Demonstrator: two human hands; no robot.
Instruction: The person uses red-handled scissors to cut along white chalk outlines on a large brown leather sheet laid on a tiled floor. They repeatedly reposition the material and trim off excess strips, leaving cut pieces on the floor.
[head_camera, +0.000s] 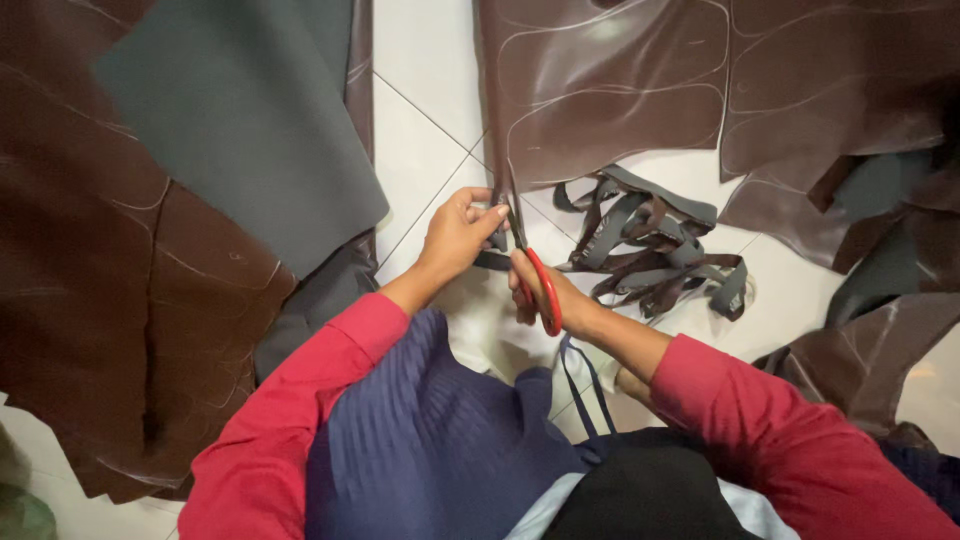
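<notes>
1. The sheet (600, 90) lies on the floor (420, 60); its edge is pinched in the closed left hand (455, 235).
2. Scissors (535, 280) are gripped shut-fisted by the right hand (560, 300).
3. Fingertips near the blades could be nicked.
4. The traced line could be missed if the sheet slips.

Single view only, from the camera on my head, facing steeply down over my chest and red sleeves (300, 420) to the white tiled floor (425, 130). It sits close, about arm's reach. Frame spans my lap up to the brown sheet (610, 90).
</notes>
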